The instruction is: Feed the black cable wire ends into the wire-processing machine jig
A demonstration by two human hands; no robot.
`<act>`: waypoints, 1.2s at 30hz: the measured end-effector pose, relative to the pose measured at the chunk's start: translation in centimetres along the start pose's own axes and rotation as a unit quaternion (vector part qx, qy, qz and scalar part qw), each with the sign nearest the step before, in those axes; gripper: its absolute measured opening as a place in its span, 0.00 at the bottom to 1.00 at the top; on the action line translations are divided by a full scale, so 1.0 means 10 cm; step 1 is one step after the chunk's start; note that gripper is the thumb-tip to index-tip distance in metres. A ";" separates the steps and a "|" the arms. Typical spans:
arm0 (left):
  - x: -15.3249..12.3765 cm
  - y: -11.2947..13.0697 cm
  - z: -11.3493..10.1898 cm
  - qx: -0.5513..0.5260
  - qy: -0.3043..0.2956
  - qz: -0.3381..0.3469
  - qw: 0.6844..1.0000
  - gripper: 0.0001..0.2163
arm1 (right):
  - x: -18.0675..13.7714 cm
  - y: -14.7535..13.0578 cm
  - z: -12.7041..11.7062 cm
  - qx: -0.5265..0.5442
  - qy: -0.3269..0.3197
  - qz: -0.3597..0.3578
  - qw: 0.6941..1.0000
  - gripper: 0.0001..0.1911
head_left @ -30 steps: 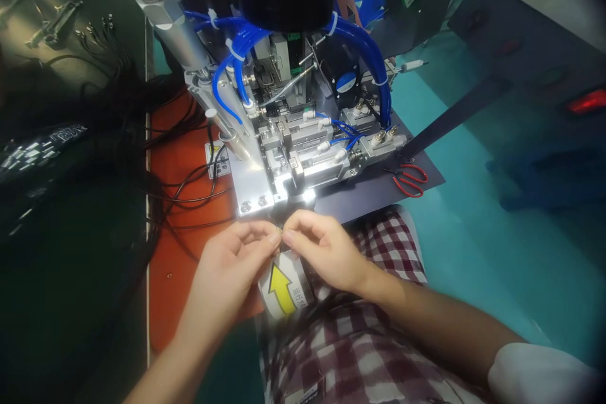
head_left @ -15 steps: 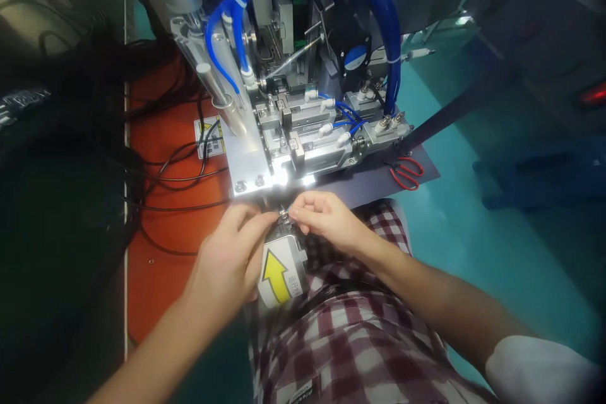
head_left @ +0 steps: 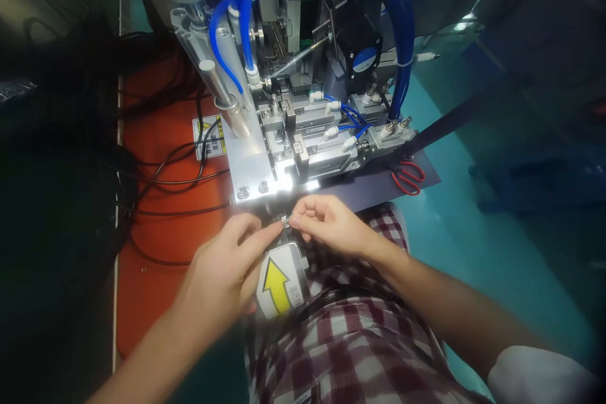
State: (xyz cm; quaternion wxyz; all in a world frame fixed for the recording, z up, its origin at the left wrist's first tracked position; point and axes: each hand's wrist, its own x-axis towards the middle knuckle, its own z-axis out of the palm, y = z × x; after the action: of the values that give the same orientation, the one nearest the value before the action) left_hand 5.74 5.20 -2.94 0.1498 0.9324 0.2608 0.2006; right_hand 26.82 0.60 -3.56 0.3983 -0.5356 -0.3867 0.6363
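Note:
In the head view, my right hand [head_left: 326,222] is closed in a pinch at the front of the machine. A tiny piece sits at its fingertips, too small to name. My left hand [head_left: 225,259] is beside the track unit, one digit stretched out and its tip touching a small shiny metal part [head_left: 285,221] right by the right fingertips. Its other fingers are partly bent and partly hidden. Just below both hands lies a white cover with a yellow arrow [head_left: 279,281], its left edge hidden behind my left hand.
Ahead stands a metal machine with pneumatic cylinders [head_left: 326,154] and thick blue tubing [head_left: 402,19]. Red-handled cutters [head_left: 408,178] lie on a dark plate [head_left: 374,192] to the right. Black cables [head_left: 175,180] cross the orange surface [head_left: 161,237] at left.
My left digit has moved slightly right, onto the small metal part. The right hand keeps its pinch close by. The view has shifted a little.

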 end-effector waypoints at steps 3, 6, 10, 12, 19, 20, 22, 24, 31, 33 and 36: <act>-0.02 -0.01 0.04 0.000 0.014 -0.007 1.000 0.14 | 0.01 0.01 -0.01 0.002 -0.007 0.001 1.000 0.15; -0.02 -0.02 0.06 0.003 0.017 -0.009 1.000 0.14 | 0.01 0.03 0.00 0.003 -0.001 -0.003 1.000 0.12; 0.01 -0.03 0.02 0.020 0.015 0.015 1.000 0.13 | 0.00 0.07 0.00 -0.007 0.001 -0.014 1.000 0.09; 0.04 -0.05 -0.01 0.036 0.010 0.035 0.999 0.12 | 0.00 0.07 0.01 -0.017 0.005 -0.018 1.000 0.08; 0.05 -0.09 -0.05 0.046 0.001 0.065 0.997 0.14 | -0.03 0.03 0.01 -0.090 0.021 -0.034 0.995 0.08; 0.05 -0.09 -0.04 0.044 -0.001 0.064 0.997 0.14 | -0.03 0.04 0.01 -0.094 0.025 -0.036 0.995 0.08; 0.03 -0.09 -0.02 0.036 0.007 0.056 0.998 0.15 | -0.04 0.06 0.02 -0.078 0.033 -0.034 0.996 0.08; 0.02 -0.08 0.00 0.031 0.020 0.047 0.998 0.14 | -0.05 0.08 0.03 -0.039 0.044 -0.026 0.998 0.08; 0.05 -0.06 -0.03 0.048 0.010 0.072 0.996 0.11 | -0.10 0.14 0.10 -0.004 0.071 -0.020 0.997 0.07; 0.06 -0.06 -0.04 0.046 0.010 0.071 0.996 0.11 | -0.10 0.16 0.10 -0.036 0.074 -0.036 0.996 0.07; 0.06 -0.07 -0.03 0.043 0.005 0.071 0.997 0.12 | -0.09 0.16 0.07 -0.117 0.074 -0.077 0.987 0.06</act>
State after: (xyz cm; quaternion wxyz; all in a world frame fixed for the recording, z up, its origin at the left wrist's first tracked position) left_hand 5.78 6.09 -2.77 0.0941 0.9530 0.2033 0.2039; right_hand 26.04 -0.93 -4.59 0.4083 -0.5927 -0.4676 0.5132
